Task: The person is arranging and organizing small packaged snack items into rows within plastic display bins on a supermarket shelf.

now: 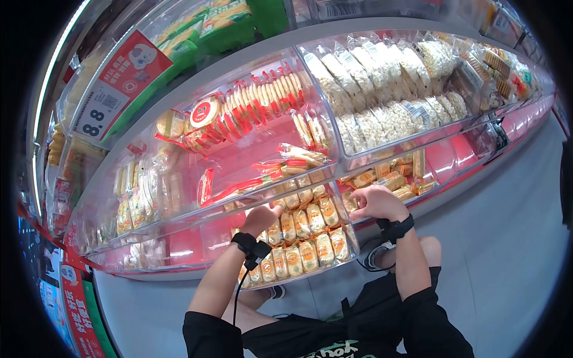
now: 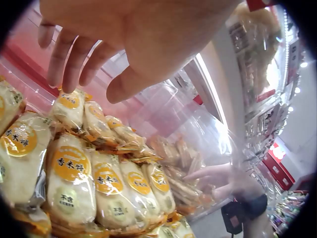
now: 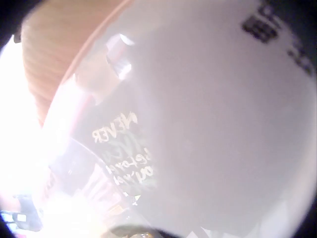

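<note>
Rows of wrapped rice crackers (image 1: 301, 224) with round orange labels stand in a clear bin in the lower shelf. My left hand (image 1: 262, 219) is over the left part of this bin. In the left wrist view its fingers (image 2: 74, 64) hang loose and apart above the wrapped crackers (image 2: 72, 181), holding nothing. My right hand (image 1: 379, 201) reaches into the bin to the right, where more wrapped crackers (image 1: 391, 179) lie in a loose heap. Its fingers point down at them, with index finger and thumb apart in the left wrist view. The right wrist view shows mostly a pale, glossy surface.
A clear divider (image 2: 188, 124) stands between the two bins. Above are red-wrapped round crackers (image 1: 262, 98) and bagged white puffed-rice cakes (image 1: 382, 71). A price sign (image 1: 113, 89) reading 8.8 hangs at upper left. Grey floor (image 1: 483, 238) lies right of the curved shelf.
</note>
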The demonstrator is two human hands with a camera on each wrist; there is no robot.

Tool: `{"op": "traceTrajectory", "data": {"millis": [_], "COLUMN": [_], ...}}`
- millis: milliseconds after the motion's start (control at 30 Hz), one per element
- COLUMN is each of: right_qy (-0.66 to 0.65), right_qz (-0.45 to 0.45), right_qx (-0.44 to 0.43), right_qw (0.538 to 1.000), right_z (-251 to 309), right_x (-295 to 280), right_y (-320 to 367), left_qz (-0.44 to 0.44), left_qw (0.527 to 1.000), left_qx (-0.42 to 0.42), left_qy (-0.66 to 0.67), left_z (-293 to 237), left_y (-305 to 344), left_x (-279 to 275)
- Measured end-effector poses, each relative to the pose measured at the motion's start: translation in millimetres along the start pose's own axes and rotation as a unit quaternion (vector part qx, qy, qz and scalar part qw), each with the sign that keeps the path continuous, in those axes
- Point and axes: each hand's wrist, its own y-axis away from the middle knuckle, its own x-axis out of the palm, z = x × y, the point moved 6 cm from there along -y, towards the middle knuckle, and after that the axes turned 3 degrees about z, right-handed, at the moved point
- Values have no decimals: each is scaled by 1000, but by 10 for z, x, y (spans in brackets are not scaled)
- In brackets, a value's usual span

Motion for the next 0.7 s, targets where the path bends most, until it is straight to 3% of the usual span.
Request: {"op": "traceTrajectory", "data": {"millis": [67,133,200,333,433,533,567,667,700], "right_qy": [24,63,73,-50,-75,-306,-432,-617,-648], "right_qz": [-22,-35,-52,-5,-158,-250,-226,-216,-191], "right_qx": [-2,13,22,-19,-71,-93,-132,-162,-182], "right_qw": [999,997,996,999,982,914,863,739,714], "right_z": [-21,23,-80,7,81,94,141,182,179], "right_x": [51,65,152,76,-117,-322,-352,-449,-453], "right_y": [-19,1,-67,-79,26,209,254,382,398], "left_qz": [-5,26,-9,26,44,3,-19,-71,-45], "left_qw": [996,994,993,991,980,969,966,943,944], "left_qx": [14,85,118,123,153,207,226,287,290], "left_qy": [85,62,10,50,118,133,129,152,154], "left_z": [-333,-598,-636,-866,-998,-1138,-1182,-1344,-1424], "left_y": [207,397,532,819,938,1066,1111,1189,1213], "left_x": [-140,-218,-172,-318,-399,-508,-527,-577,-585]}}
